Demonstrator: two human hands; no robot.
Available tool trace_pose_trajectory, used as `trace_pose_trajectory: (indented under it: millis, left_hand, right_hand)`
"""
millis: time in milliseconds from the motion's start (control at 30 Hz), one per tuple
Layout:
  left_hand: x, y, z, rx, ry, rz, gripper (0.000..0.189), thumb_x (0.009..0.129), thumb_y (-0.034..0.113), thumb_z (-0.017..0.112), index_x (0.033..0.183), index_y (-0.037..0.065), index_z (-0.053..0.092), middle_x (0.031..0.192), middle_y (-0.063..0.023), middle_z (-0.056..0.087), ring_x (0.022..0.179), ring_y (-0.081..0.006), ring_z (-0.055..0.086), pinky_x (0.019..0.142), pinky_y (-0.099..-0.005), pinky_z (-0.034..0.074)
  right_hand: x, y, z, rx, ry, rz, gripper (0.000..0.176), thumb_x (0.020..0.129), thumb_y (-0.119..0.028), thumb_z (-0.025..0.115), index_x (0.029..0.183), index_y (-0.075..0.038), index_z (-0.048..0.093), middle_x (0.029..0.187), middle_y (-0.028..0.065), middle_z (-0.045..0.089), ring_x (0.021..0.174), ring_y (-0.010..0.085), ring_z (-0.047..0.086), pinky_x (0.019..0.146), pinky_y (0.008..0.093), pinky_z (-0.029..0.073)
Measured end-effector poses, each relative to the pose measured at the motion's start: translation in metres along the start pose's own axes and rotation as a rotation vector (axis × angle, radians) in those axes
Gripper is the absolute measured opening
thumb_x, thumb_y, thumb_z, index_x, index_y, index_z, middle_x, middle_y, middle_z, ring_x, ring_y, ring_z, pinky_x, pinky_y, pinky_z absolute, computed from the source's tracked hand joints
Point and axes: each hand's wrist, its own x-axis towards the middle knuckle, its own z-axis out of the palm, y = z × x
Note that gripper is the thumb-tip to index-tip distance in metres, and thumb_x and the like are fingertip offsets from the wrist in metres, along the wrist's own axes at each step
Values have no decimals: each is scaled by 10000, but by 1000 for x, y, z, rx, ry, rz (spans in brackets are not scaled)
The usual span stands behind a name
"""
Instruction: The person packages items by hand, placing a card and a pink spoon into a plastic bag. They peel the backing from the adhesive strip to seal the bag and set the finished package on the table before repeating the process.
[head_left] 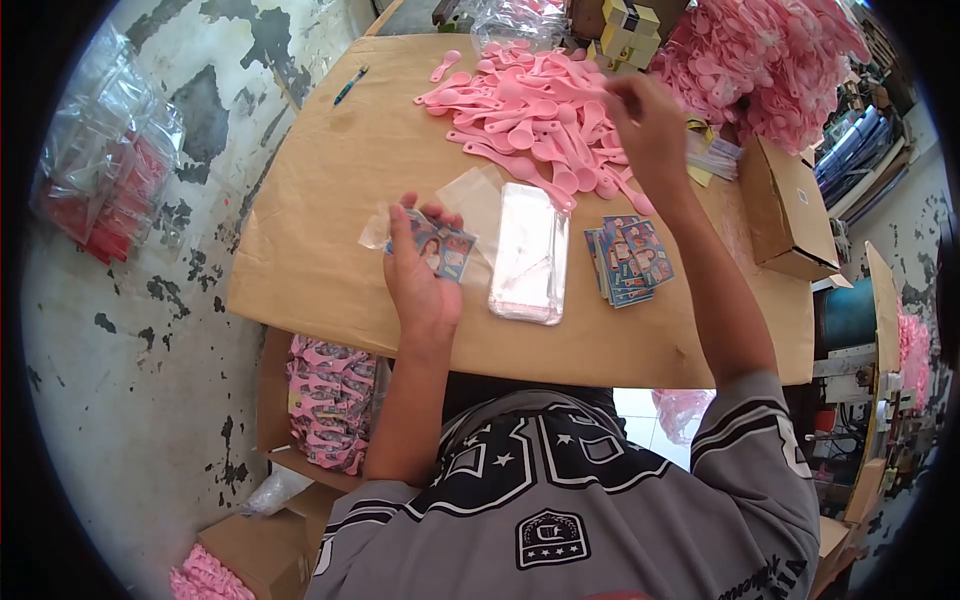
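My left hand is closed around a printed card with a blue and pink picture, held above the table's left half. A clear plastic bag shows beside its fingers. My right hand reaches over the right edge of a large heap of pink plastic spoons. Its fingers are curled together; whether a spoon is between them is hard to see. Between my arms lies a stack of clear plastic bags. Right of it sits a stack of similar printed cards.
A pen lies at the table's far left. Bagged pink spoons are piled at the back right, above an open cardboard box. Below the left edge, another box holds packed pink items. Plastic packets hang on the left wall.
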Motion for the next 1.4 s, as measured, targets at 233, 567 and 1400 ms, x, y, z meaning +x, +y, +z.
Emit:
trace_pose_trajectory:
  millis: [233,567,1400]
  left_hand:
    - [20,12,24,-115,-22,228,438,1088,391,606,1349,44,557,1108,-101,668,1012,-218,663,1062,-438,561]
    - [-3,-21,37,-98,-211,-132,477,1096,431,579,1381,54,513,1089,-96,674,1008,-217,678,990,-428,568]
    - [-15,-18,58,-78,-350,-755,453,1122,356,511,1441,34,509,1417,-198,614,1344,-319,596,1130,-498,505]
  right_hand:
    - [-121,-75,-55,748,-164,828,118,982,-105,743,1012,-8,684,892,39,702,784,85,640,710,252,530]
    - [-144,-123,-14,1173,-174,960,230,973,-75,764,1148,23,652,967,66,711,847,131,702,801,280,621]
    - [-120,-98,-33,147,-260,-82,399,880,-42,716,1198,-267,804,1560,102,558,1490,370,432,1170,484,393]
